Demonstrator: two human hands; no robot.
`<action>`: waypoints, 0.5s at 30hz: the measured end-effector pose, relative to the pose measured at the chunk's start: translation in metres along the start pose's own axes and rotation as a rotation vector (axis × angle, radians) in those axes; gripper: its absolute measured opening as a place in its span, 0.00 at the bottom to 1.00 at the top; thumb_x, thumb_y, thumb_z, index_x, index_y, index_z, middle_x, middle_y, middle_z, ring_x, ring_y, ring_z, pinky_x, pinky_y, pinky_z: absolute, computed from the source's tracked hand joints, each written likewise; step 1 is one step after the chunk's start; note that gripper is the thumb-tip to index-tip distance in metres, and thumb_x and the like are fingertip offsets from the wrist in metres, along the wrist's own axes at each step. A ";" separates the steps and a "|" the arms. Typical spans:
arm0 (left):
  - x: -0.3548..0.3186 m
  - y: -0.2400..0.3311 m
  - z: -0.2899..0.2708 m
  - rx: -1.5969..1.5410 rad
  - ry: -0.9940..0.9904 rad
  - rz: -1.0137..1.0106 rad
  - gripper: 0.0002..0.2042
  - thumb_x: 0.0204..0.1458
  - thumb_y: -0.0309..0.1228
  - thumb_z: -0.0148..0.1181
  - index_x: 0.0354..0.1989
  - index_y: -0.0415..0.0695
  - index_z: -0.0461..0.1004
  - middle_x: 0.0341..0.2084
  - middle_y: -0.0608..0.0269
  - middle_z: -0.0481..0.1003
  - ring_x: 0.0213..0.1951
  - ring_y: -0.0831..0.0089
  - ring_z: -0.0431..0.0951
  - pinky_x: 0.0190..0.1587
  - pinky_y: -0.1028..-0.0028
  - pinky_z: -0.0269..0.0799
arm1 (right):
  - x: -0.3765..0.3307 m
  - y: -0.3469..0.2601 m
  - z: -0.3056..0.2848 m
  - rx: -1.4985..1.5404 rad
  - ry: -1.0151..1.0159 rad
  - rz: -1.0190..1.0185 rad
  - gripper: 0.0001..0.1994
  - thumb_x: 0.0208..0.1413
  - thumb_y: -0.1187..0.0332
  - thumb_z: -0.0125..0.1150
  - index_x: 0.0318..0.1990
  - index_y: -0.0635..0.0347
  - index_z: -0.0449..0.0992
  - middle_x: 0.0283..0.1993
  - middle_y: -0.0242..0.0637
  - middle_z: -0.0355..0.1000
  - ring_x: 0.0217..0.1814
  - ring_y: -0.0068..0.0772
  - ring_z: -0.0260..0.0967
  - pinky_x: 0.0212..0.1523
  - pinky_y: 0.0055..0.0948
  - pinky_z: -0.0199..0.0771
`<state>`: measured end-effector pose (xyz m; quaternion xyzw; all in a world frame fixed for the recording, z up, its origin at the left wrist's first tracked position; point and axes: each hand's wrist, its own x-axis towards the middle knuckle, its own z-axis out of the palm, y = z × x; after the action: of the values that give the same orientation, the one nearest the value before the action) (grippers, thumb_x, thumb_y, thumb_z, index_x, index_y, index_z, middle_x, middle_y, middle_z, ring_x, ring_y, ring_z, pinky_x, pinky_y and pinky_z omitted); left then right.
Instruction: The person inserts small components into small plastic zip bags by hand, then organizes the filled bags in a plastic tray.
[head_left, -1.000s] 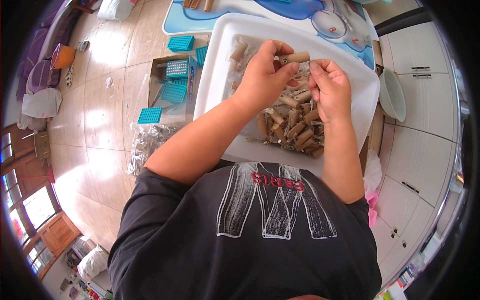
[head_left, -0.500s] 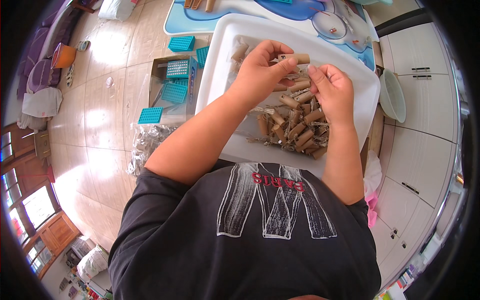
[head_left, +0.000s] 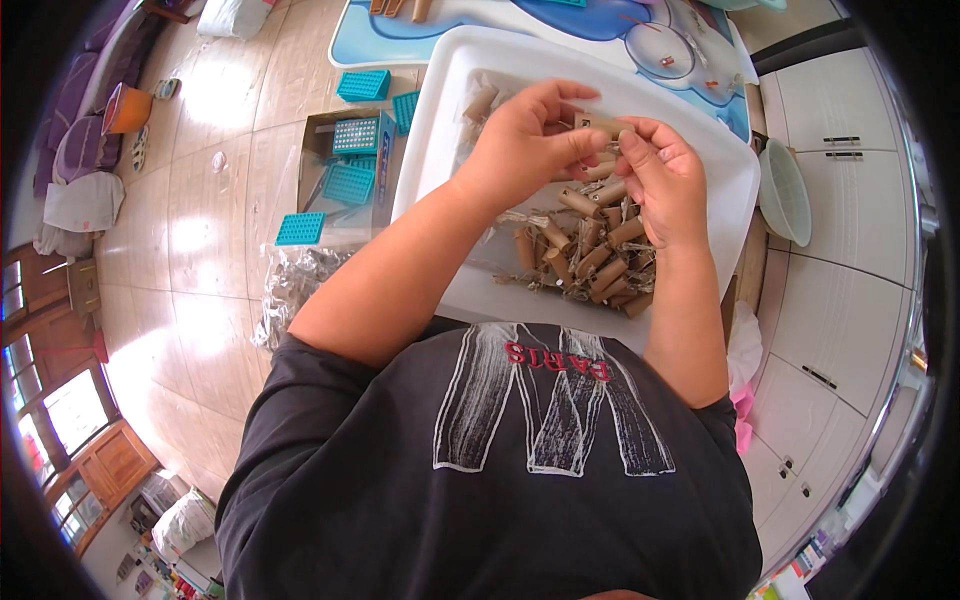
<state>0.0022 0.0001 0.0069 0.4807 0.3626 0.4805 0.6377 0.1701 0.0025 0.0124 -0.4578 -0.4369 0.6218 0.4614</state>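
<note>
A brown cardboard tube (head_left: pixel 606 124) lies level between my two hands, above the white plastic tub. My right hand (head_left: pixel 668 182) has thumb and fingers closed at the tube's right end. My left hand (head_left: pixel 522 140) is beside its other end, index finger and thumb spread apart; some of its fingers are hidden behind the thumb. Beneath both hands, a heap of small cardboard tubes (head_left: pixel 592 262) with tangled, pale string-like strands fills the middle of the white tub (head_left: pixel 410 190). More tubes in clear plastic (head_left: pixel 478 104) lie at the tub's far left.
Left of the tub stands an open box (head_left: pixel 312 150) with teal perforated racks (head_left: pixel 350 186). A further teal rack (head_left: pixel 300 230) and a clear bag (head_left: pixel 290 290) are nearer me. Beyond is a blue-patterned table (head_left: pixel 470 22). At right are a pale green basin (head_left: pixel 785 192) and white cabinets (head_left: pixel 850 240).
My left index finger and thumb have spread away from the tube. The tube has shifted slightly right and nearer, to my right hand's fingers.
</note>
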 end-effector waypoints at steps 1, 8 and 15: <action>0.001 0.002 0.000 -0.002 -0.002 0.001 0.16 0.52 0.30 0.54 0.47 0.35 0.63 0.32 0.59 0.70 0.30 0.76 0.74 0.31 0.78 0.73 | 0.000 0.001 -0.003 0.024 0.001 -0.002 0.11 0.51 0.69 0.58 0.40 0.64 0.70 0.24 0.27 0.66 0.21 0.12 0.57 0.17 0.11 0.52; -0.001 0.006 -0.008 0.009 0.121 -0.201 0.22 0.54 0.47 0.47 0.36 0.35 0.70 0.22 0.61 0.72 0.24 0.76 0.73 0.27 0.78 0.72 | 0.003 0.001 -0.004 0.091 0.103 -0.075 0.10 0.51 0.70 0.58 0.40 0.65 0.70 0.25 0.28 0.66 0.24 0.13 0.59 0.18 0.12 0.54; 0.003 -0.006 -0.002 0.223 0.035 -0.104 0.15 0.51 0.40 0.55 0.34 0.37 0.71 0.21 0.66 0.71 0.23 0.81 0.72 0.25 0.81 0.70 | 0.001 -0.001 -0.006 0.040 0.078 -0.116 0.10 0.51 0.70 0.57 0.39 0.65 0.70 0.25 0.29 0.66 0.22 0.13 0.58 0.18 0.11 0.53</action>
<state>0.0022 0.0029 0.0006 0.5205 0.4493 0.4117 0.5981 0.1765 0.0043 0.0122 -0.4461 -0.4318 0.5844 0.5225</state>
